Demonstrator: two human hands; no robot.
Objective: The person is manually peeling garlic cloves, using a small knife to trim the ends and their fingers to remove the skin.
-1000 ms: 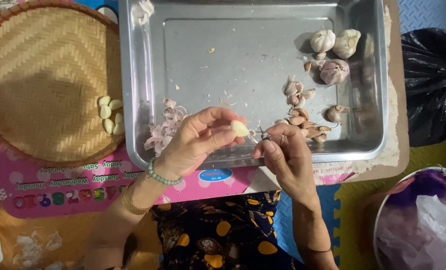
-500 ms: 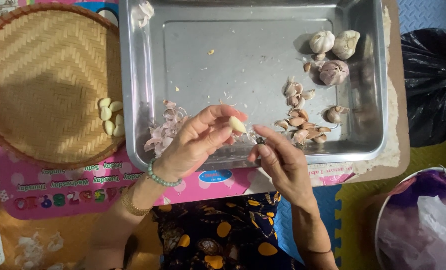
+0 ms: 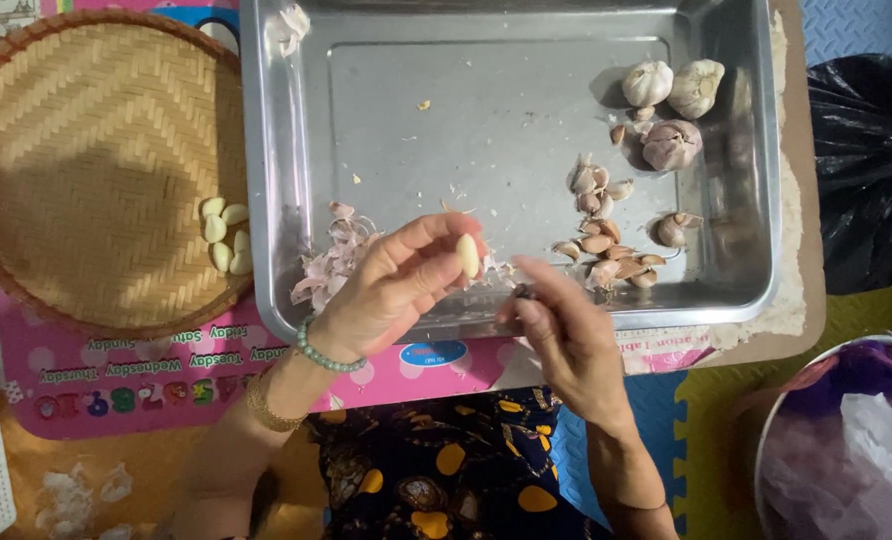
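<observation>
The left hand [image 3: 391, 290] pinches a peeled garlic clove [image 3: 468, 255] between thumb and fingertips, held just above the near rim of the steel tray [image 3: 266, 200], a little below the middle of the frame. The right hand [image 3: 561, 335] sits just beside it to the right, fingers curled shut around a small dark object [image 3: 522, 292] that is too little seen to name; the two hands are close but not touching. The clove is smooth and bare, so a loose pinch could let it slip and drop among the pinkish peeled skins [image 3: 331, 262] in the tray's lower left, where it would have to be picked out again. If the dark object is a blade, it sits near the left fingertips, and a careless move could nick them; that is a judgement only. Counting: three whole garlic bulbs [image 3: 671, 100] lie in the upper right of the tray, and about a dozen unpeeled cloves [image 3: 606, 225] are scattered below them, though overlaps make the number uncertain. Five peeled cloves [image 3: 224, 232] rest at the right edge of the round woven basket [image 3: 76, 160] on the left of the frame, well apart from the hands. One more scrap of skin [image 3: 291, 22] sits in the tray's upper left corner. A black bag [image 3: 866, 170] fills the right edge, and a basin holding plastic [image 3: 846, 450] shows at lower right.
</observation>
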